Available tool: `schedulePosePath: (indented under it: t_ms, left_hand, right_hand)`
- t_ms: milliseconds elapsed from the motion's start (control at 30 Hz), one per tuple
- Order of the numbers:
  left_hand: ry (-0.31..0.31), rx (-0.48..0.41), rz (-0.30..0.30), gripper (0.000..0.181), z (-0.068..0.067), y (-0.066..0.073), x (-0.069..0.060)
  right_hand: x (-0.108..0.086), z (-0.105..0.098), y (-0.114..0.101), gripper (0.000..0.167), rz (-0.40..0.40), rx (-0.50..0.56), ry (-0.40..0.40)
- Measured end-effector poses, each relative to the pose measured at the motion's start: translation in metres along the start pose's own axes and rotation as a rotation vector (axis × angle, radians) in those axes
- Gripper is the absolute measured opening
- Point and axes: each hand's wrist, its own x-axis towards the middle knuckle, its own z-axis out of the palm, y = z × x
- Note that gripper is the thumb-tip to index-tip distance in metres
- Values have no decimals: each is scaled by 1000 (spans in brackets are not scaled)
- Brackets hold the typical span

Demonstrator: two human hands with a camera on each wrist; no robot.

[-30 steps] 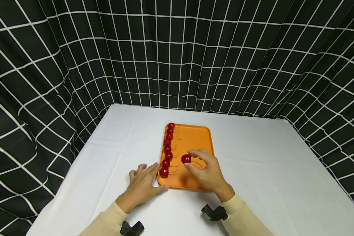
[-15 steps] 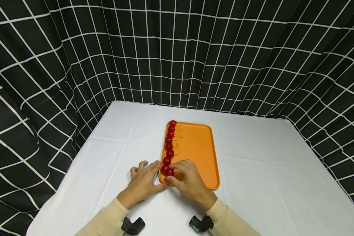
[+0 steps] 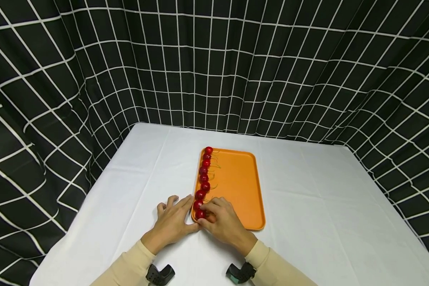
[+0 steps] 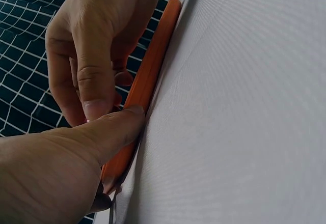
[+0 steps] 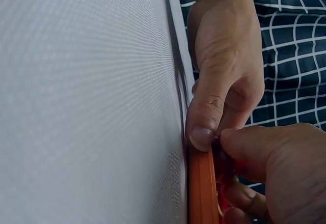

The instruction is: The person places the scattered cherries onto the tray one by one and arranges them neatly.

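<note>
At the near left corner of an orange tray (image 3: 241, 190), my right hand (image 3: 224, 222) pinches a red cherry (image 3: 200, 214) between thumb and fingers. It sits at the near end of a row of several red cherries (image 3: 205, 186) along the tray's left side, their stems lying toward the right. My left hand (image 3: 171, 224) rests beside that corner, fingers spread along the left edge. In the left wrist view its thumb (image 4: 114, 130) presses on the tray's near rim. The right wrist view shows the cherry (image 5: 223, 165) mostly covered by the fingers.
A white cloth (image 3: 314, 198) covers the table. Black curtains with a white grid (image 3: 221, 67) surround its back and sides. A black device is strapped at each wrist, over cream sleeves (image 3: 128, 264).
My right hand has carried the cherry from over the tray's middle leftward, then nearer to me, down to the row's near end. The left hand has stayed at the corner.
</note>
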Motion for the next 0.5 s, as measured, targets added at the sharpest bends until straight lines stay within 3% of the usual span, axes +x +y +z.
schedulePosePath:
  t_ms: [500]
  left_hand:
    - [0,-13,-5,89,-1,1,0]
  right_hand:
    - [1,3,1,27,3,-15,39]
